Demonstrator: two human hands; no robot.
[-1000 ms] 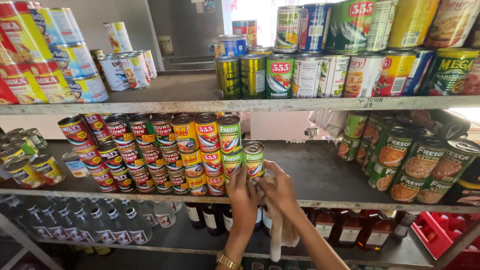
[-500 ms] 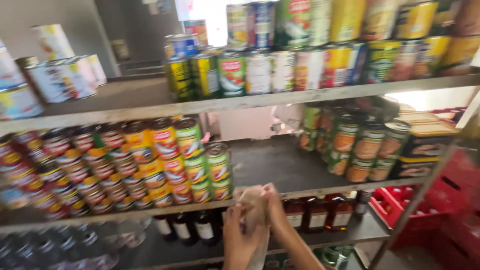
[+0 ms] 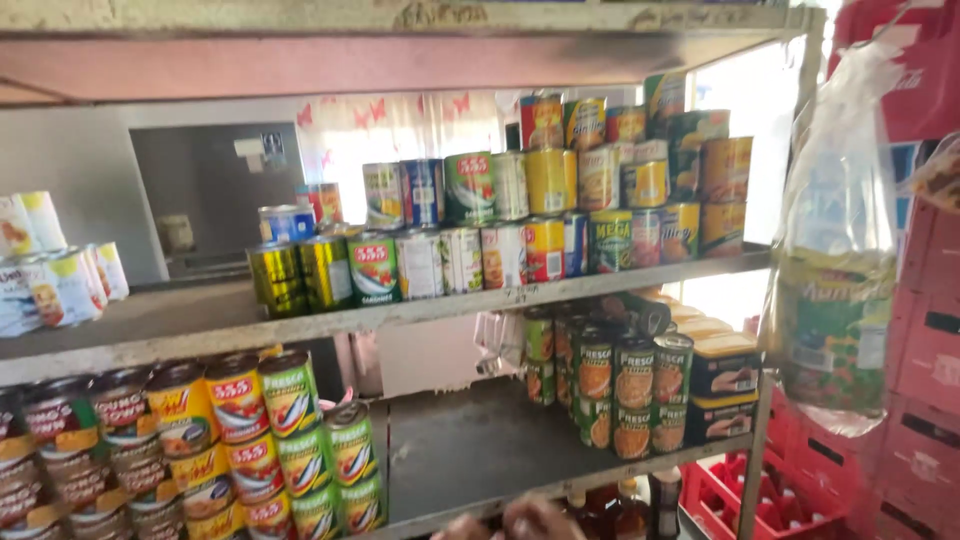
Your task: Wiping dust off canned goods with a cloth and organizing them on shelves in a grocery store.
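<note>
Only the tops of my hands show at the bottom edge, below the lower shelf's front lip. My left hand (image 3: 462,526) is a sliver of knuckles; my right hand (image 3: 540,517) sits beside it, a little higher. Whether they hold anything is hidden below the frame. Nearest to them are stacked red, yellow and green-labelled cans (image 3: 290,440) on the lower shelf's left side. Bare dark shelf surface (image 3: 470,450) lies straight behind the hands.
The middle shelf (image 3: 560,290) carries several rows of stacked cans (image 3: 480,230). Green-labelled cans (image 3: 620,385) and flat rectangular tins (image 3: 725,370) fill the lower shelf's right end. A clear plastic bag (image 3: 835,270) hangs at the right before red crates (image 3: 930,340). Dark bottles (image 3: 628,510) stand below.
The view has lifted and swung right. My hands, earlier together at the shelf edge with a crumpled pale thing between them, have dropped to the bottom edge; that thing is out of sight.
</note>
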